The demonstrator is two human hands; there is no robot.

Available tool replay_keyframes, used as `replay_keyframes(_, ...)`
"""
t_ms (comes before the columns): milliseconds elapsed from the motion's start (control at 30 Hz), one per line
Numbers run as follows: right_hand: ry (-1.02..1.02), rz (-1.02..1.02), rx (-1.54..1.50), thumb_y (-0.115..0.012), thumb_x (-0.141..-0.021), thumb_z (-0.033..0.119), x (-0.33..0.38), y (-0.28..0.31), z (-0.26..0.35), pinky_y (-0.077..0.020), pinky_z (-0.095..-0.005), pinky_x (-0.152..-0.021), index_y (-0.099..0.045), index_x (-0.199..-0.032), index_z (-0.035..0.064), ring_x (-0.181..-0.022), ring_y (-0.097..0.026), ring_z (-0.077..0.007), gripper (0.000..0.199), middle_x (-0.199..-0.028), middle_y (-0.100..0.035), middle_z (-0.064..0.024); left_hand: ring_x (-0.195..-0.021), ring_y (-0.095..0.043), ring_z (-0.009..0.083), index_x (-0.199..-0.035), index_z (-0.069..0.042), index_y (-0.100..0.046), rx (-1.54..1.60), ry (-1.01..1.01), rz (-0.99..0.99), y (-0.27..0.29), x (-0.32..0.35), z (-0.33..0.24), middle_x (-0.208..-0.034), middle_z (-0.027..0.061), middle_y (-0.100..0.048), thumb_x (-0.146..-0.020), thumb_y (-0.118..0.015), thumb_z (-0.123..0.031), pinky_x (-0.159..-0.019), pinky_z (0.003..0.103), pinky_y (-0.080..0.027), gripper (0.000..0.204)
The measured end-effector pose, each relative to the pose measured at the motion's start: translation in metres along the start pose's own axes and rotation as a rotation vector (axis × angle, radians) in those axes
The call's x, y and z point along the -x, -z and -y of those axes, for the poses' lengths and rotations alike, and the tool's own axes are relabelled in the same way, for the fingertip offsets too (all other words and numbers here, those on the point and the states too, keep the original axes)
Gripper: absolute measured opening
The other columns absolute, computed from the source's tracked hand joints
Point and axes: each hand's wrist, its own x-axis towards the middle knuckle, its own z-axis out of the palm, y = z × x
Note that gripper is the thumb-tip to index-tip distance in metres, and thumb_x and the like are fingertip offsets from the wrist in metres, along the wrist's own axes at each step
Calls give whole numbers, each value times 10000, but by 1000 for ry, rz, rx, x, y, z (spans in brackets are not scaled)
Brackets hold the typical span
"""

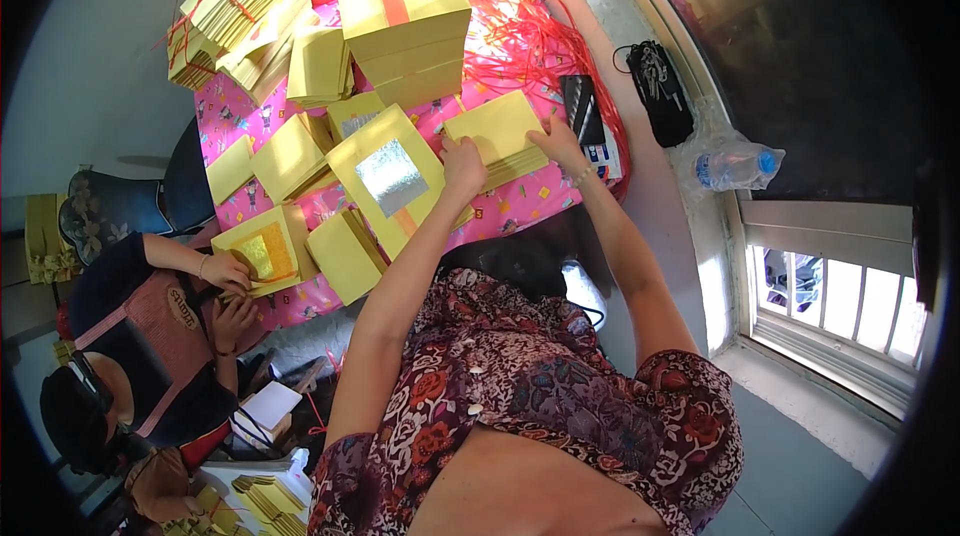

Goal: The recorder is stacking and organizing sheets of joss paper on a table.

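Observation:
A thick stack of plain yellow joss paper (495, 128) lies on the pink patterned table cover, a little right of the middle. My left hand (464, 168) is at its left edge, fingers curled against the paper. At the stack's right edge my right hand (558, 144) grips the side, thumb over the top. Just left of my left hand is a larger pile of joss paper with a silver foil square (391, 177) on top. Beyond it rises a tall block of the same foil-topped paper (408, 46). The undersides of both hands' grips are hidden.
Red plastic strings (520, 41) sprawl over the table's far right. Tied bundles (228, 1) stand at the far left. A co-worker's hands (232, 286) touch gold-foil paper at the near left. A plastic bottle (737, 169) and a black pouch (657, 94) rest on the right ledge.

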Motion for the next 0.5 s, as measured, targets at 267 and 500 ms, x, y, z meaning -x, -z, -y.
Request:
replay_keyframes(267,-404,405,-311,-579,-893,421,-2,-13,-30,-430,-296,-556,-606,-1071,36,-580,-518,-107,424,-736,-588,-3,-1115,-552,500,-1230,141,-442,206,152,281,-1,-17,-1,-1321,400,-360,-781,-648,-101,-968,501,-474,550)
replay_keyframes(500,-639,450,-517,-649,-793,587,36,-17,-7,-365,-254,-550,-655,-996,115,-594,-495,-79,514,-752,-599,40,-1209,-452,526,-1261,177,-372,232,62,233,-22,-28,33,-1378,388,-302,-785,-633,-211,-1030,516,-408,667)
